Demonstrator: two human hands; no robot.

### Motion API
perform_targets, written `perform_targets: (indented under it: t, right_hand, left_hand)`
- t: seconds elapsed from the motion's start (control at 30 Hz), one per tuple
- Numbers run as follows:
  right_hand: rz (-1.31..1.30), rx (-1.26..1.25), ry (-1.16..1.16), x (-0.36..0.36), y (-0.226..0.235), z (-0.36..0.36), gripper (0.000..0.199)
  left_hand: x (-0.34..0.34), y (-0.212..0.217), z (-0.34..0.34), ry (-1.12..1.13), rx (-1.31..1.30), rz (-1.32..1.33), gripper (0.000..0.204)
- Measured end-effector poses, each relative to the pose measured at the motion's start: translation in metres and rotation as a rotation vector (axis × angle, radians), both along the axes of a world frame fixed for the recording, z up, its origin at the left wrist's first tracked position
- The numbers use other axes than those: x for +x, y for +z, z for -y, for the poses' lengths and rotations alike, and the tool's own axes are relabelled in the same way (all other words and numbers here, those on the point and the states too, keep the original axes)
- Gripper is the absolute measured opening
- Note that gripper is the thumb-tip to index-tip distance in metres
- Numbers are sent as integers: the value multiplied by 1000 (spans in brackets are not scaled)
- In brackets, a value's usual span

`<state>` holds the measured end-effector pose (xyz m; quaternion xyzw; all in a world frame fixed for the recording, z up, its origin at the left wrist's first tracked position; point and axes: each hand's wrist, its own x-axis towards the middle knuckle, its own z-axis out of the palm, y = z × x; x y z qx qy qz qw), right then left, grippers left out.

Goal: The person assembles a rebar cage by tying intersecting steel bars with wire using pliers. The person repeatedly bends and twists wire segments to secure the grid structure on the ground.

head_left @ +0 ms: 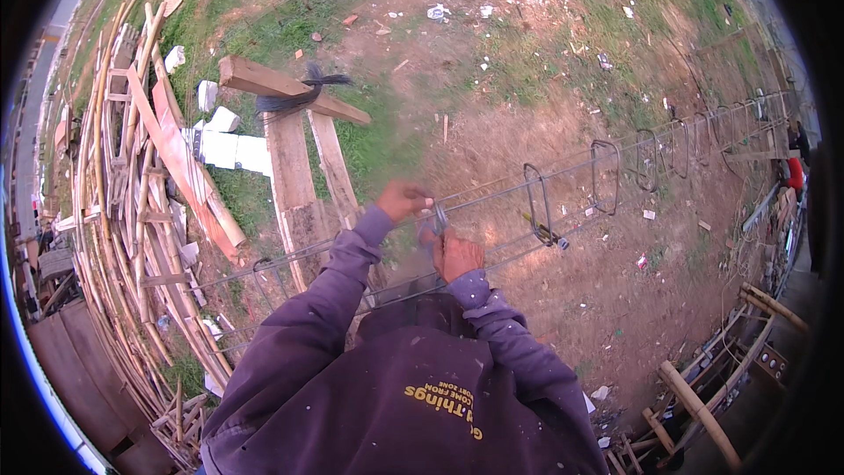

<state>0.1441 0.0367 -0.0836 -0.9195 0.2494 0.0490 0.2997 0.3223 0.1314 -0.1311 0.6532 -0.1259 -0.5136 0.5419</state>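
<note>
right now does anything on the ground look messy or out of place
Yes: pale scraps litter the ground beyond the rebar frame, and a reddish board at left lies askew, slanting across the line of the bamboo poles.

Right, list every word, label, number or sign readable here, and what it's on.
Dark purple sweatshirt: yellow lettering in several lines on the front, partly readable; I won't copy the wording.
Pale litter scraps on the ground: any print is too small to read.
</note>
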Motion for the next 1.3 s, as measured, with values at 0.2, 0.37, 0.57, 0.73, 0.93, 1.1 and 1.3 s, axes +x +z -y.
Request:
perform_targets:
  t: [0.2, 0.37, 0.57, 0.73, 0.93, 1.1, 1.3]
  right_hand:
    - [14, -16, -37, 12, 25, -3, 20]
    - [-60, 84, 21, 23, 55, 25, 16]
    - [-145, -5, 331, 69, 37, 103, 20]
    - [-460, 195, 390, 110, -34, 126, 22]
    - [-260, 81, 402, 112, -61, 108, 25]
    - [247, -106, 115, 43, -7, 85, 19]
    - [53, 539, -162, -5, -38, 50, 22]
  left_hand:
    - [-11, 18, 5, -53, 86, 323, 22]
    - [-35, 30, 1, -7, 110, 488, 18]
    - [-51, 32, 0, 80, 104, 563, 14]
    - [-60, 31, 2, 187, 81, 540, 17]
    - [-69, 31, 13, 288, 195, 568, 24]
    - [-70, 30, 13, 311, 237, 492, 23]
    - [-71, 26, 15, 354, 146, 535, 23]
